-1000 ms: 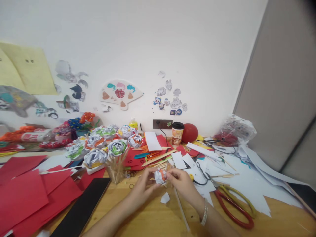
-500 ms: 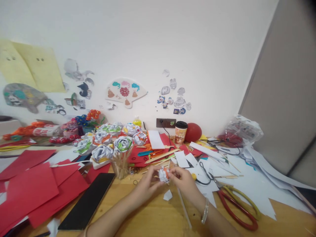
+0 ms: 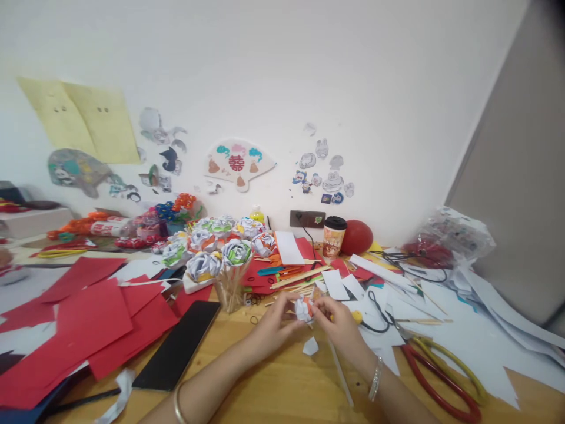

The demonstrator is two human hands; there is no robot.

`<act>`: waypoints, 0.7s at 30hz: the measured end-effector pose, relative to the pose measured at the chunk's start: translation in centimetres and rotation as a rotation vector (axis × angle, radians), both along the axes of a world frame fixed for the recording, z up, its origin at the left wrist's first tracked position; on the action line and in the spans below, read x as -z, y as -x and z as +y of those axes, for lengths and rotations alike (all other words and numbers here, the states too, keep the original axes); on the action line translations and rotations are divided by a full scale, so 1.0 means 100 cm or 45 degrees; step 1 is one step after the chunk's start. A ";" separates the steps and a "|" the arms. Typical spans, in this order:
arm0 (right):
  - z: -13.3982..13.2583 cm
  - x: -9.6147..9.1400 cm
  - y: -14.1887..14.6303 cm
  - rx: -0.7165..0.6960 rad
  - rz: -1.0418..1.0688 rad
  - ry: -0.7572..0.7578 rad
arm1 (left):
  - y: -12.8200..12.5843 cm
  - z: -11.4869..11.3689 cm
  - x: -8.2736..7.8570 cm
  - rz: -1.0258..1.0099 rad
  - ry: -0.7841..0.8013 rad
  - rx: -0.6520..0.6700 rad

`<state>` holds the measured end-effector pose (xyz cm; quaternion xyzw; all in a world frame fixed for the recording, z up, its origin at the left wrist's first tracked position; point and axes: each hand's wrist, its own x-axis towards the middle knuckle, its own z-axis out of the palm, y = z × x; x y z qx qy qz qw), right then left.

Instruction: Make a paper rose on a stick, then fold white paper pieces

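Both my hands meet over the wooden table (image 3: 282,383) around a small paper flower (image 3: 303,308), white with orange print. My left hand (image 3: 273,325) pinches it from the left with curled fingers. From the right, my right hand (image 3: 338,323) grips the same flower, a bracelet on its wrist. A thin white stick (image 3: 341,372) runs down from under the flower toward me. A small white paper scrap (image 3: 310,346) lies on the table just below my hands.
A clear cup of wooden sticks (image 3: 229,292) stands left of my hands, with finished paper flowers (image 3: 212,250) behind it. Red paper sheets (image 3: 92,318) and a black slab (image 3: 179,347) lie left. Red-handled scissors (image 3: 441,377), white paper cuttings (image 3: 441,318) and a coffee cup (image 3: 333,237) are right.
The view has swung left, so everything sits further right in frame. My hands stay on the paper flower, fingers shifting slightly around it.
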<state>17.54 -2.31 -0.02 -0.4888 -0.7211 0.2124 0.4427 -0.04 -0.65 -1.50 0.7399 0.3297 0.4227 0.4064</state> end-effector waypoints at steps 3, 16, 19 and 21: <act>-0.001 0.000 -0.001 0.037 -0.150 -0.093 | 0.000 0.000 0.001 0.018 -0.017 -0.004; -0.004 -0.001 0.001 0.151 -0.314 -0.153 | 0.001 0.002 0.004 0.057 -0.045 -0.005; -0.004 -0.002 0.001 0.152 -0.325 -0.154 | 0.000 0.001 0.003 0.107 -0.065 0.005; -0.004 -0.001 0.000 0.151 -0.370 -0.231 | 0.000 -0.001 0.000 0.132 -0.062 0.010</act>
